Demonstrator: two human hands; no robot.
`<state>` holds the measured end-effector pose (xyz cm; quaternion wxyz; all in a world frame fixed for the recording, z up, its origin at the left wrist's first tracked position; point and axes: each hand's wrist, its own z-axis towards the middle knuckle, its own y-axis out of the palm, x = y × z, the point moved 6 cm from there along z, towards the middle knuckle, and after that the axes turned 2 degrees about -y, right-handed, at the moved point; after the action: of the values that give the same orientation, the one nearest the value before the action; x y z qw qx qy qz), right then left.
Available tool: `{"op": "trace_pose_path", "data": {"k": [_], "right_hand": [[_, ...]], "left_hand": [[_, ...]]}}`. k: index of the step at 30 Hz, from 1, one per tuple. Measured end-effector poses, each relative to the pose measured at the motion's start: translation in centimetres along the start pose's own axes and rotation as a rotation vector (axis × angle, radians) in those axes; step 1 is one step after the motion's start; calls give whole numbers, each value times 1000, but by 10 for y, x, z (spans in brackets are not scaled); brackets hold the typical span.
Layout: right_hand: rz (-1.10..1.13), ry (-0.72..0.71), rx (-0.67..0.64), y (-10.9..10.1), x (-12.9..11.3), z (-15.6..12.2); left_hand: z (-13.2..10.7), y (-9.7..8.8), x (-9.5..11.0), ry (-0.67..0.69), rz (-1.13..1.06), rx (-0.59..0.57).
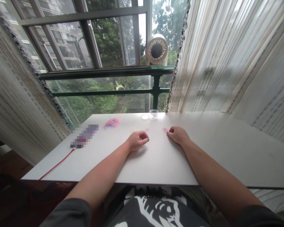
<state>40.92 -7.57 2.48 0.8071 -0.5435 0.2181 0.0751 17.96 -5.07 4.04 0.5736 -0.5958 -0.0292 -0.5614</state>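
Observation:
My left hand (pixel 138 141) hovers over the white table (pixel 156 164), fingers curled in against the thumb. Anything between those fingertips is hidden or too small to make out. Just beyond it lie a few thin pinkish bits (pixel 146 130) and faint yellowish ones (pixel 132 130). My right hand (pixel 178 135) rests on the table with thumb and forefinger pinched together at the edge of a little pink cluster (pixel 165 129). Whether a piece is in that pinch I cannot tell. Farther left is a larger loose heap of small pink, red and blue pieces (pixel 112 122), too fine to name.
A clear round tub (pixel 153 114) and a flat clear disc like its lid (pixel 145 116) stand at the far edge. At left lies a blurred-out device (pixel 85 136) with a red cable (pixel 58 164) running off the front. A white fan-like unit (pixel 157 49) stands by the window.

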Motion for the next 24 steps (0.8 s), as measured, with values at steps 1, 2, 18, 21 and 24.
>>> {"op": "trace_pose_path", "data": {"k": [1,2,18,21,24], "right_hand": [[27,7,-9,0,1,1],[58,19,-16,0,3,1],[405,-384,-201,17,-65,-28],[366,-442,-299,25,-79,-38],[359,-423,-319,26,-79,-38]], "left_hand": [[0,0,0,1,0,0],[0,0,0,2,0,-1],[-2,2,-1,-7,15,-56],[-3,2,-3,-12,38,-48],[-3,0,-6,-20,50,-36]]}}
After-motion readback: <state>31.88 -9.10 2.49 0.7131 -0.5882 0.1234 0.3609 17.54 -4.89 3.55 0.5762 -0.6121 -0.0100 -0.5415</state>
